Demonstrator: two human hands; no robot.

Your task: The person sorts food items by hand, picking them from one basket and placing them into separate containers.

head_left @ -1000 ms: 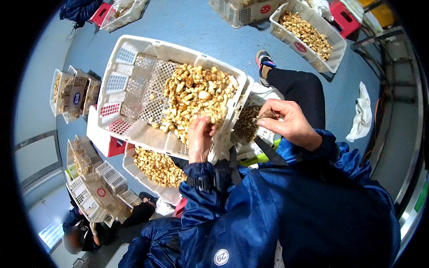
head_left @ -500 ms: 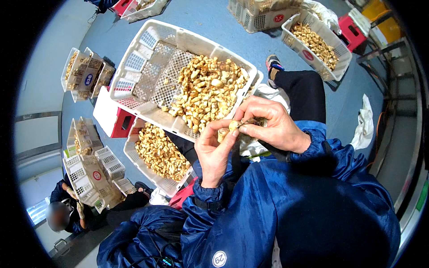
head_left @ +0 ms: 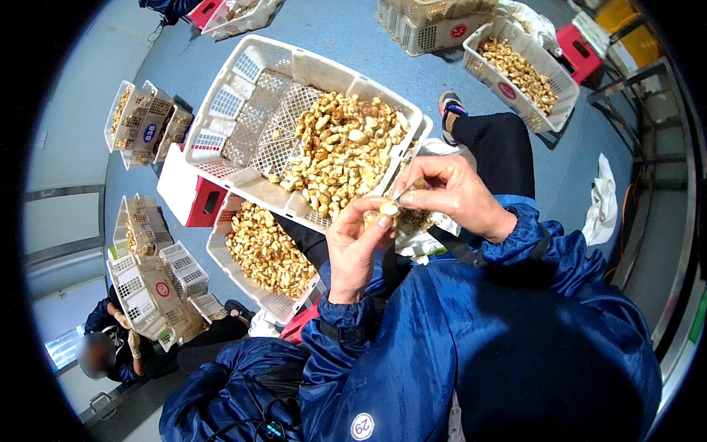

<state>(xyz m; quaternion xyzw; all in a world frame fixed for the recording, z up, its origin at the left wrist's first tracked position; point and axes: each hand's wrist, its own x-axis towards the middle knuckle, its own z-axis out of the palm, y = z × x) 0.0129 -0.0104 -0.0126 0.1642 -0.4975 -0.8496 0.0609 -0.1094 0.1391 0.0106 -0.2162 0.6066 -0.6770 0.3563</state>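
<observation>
Pinched between the fingertips of my left hand (head_left: pixel 352 254) is a small mushroom (head_left: pixel 389 210), its pale round cut face showing. Right against it, my right hand (head_left: pixel 456 197) is closed with thumb and forefinger together on a thin dark tool, apparently a small knife (head_left: pixel 401 197), mostly hidden by the fingers. Both hands are just off the near right corner of a white plastic crate (head_left: pixel 254 188). Yellow-brown mushrooms (head_left: pixel 346 147) heap in its right half, while its left half shows bare grid. Dark crumbly scraps lie below my right hand on white sheeting (head_left: pixel 427 243).
Left of my legs a second crate (head_left: pixel 221 254) holds more mushrooms. A red and white stool (head_left: pixel 202 202) stands beside it. Further crates (head_left: pixel 545 121) are on the blue floor. At lower left a co-worker (head_left: pixel 110 331) sits by stacked crates (head_left: pixel 151 291).
The mushroom has turned in my left fingers, so a white cut face now shows toward me. My right fingers have shifted slightly, and the dark tool's tip shows against the mushroom.
</observation>
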